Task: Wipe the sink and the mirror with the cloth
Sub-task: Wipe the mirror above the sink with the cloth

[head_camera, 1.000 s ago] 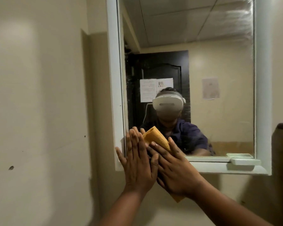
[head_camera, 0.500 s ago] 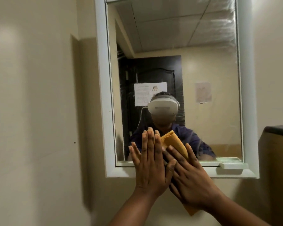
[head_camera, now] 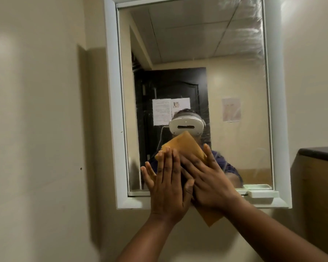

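Note:
A mirror (head_camera: 225,59) in a white frame (head_camera: 112,103) hangs on the beige wall. An orange-yellow cloth (head_camera: 186,143) lies flat against the lower part of the glass. My left hand (head_camera: 168,188) and my right hand (head_camera: 208,182) press flat on it side by side, fingers spread and pointing up. The cloth's top corner sticks out above my fingers and a bottom corner (head_camera: 209,219) hangs below my right wrist. Streaks show on the glass at the upper right. The sink is out of view.
A small white soap dish (head_camera: 262,193) sits on the frame's bottom ledge at the right. A dark-topped cabinet (head_camera: 319,154) juts in at the right edge. The mirror reflects a person wearing a headset and a dark door with papers.
Both hands have slid the cloth up and to the right on the glass, from the lower left corner toward the middle. The view has tilted up, showing more of the mirror.

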